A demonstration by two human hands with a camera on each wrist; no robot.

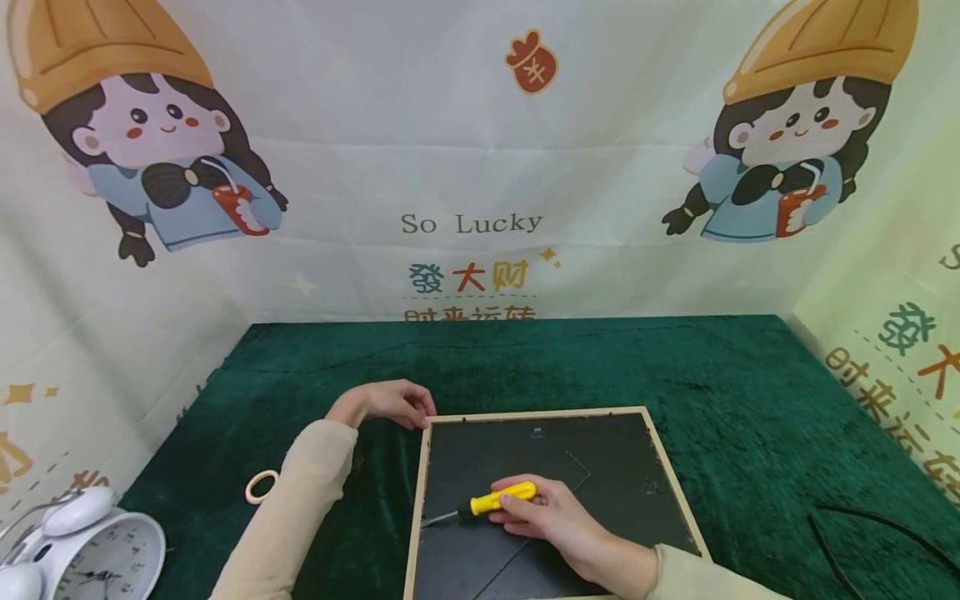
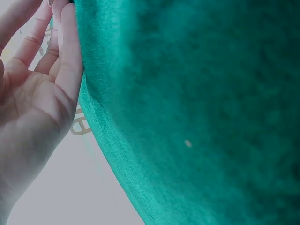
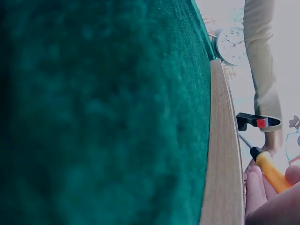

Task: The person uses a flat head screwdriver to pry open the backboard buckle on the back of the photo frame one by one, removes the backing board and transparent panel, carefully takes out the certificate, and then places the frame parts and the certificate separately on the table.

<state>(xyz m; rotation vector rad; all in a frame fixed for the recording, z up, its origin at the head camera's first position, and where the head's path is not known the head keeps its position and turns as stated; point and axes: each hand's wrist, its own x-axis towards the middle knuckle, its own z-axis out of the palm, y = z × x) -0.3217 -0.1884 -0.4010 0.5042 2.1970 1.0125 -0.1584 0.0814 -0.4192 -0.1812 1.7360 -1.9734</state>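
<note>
Two-handed: gripping a screwdriver (image 1: 504,497) in the right hand (image 1: 558,521), pointing it at the left edge of the frame (image 1: 502,454); apparently touching its far-left corner with the loosely bent left hand (image 1: 393,403); leaving room rightward across green cloth (image 1: 757,433).

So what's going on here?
A person has a wood-edged frame with a dark panel lying on a green cloth. Their right hand holds a yellow-handled screwdriver over the panel, its tip right by the frame's left side. Their left hand is at the far left corner; whether it grips there isn't clear. A white alarm clock sits at the near left.
</note>
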